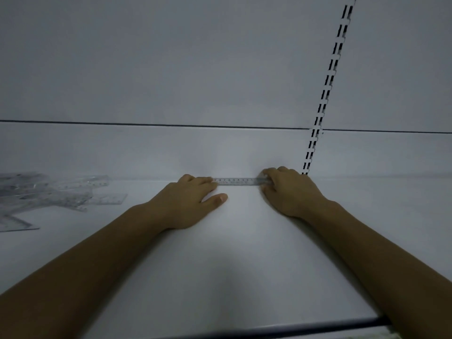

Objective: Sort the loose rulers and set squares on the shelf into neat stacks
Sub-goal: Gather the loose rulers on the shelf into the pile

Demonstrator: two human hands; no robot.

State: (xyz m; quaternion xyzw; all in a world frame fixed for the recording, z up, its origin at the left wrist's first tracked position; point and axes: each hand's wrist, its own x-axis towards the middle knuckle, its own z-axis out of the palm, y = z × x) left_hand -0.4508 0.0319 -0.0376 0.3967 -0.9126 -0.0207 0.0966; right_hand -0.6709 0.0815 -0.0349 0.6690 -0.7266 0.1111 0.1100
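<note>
A grey ruler (237,181) is lying flat along the back of the white shelf (232,265), close against the rear panel, bridging the gap between the two grips. The left grip (193,194) is resting released on the ruler's left end, its fingers pressing down and its thumb lying apart on the shelf. The right grip (289,192) is curling its fingers over the right end, grasping the ruler there. A loose pile of clear rulers and set squares (49,192) is lying well apart at the far left.
</note>
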